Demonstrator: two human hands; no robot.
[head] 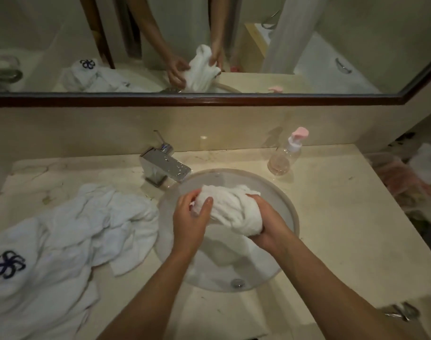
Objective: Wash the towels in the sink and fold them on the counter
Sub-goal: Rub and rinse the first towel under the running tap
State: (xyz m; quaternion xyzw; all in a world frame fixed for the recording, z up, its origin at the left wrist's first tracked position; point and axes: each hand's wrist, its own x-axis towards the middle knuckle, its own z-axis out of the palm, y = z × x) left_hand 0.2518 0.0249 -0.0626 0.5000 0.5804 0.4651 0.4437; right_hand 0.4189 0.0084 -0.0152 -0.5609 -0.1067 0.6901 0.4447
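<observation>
A bunched white towel [228,208] is held above the round white sink [289,204]. My left hand [191,218] grips its left end, thumb and fingers curled round the cloth. Its right end is squeezed in my right hand [267,222]. Part of the towel hangs down into the basin below my hands. A heap of white towels [69,231] lies crumpled on the counter to the left of the sink; one bears a dark blue flower emblem [8,263].
A chrome faucet [164,168] stands behind the sink at the left. A clear pump bottle with a pink top [286,153] sits at the back right of the beige counter [332,217]. A mirror [307,45] covers the wall. Clutter lies off the counter's right edge.
</observation>
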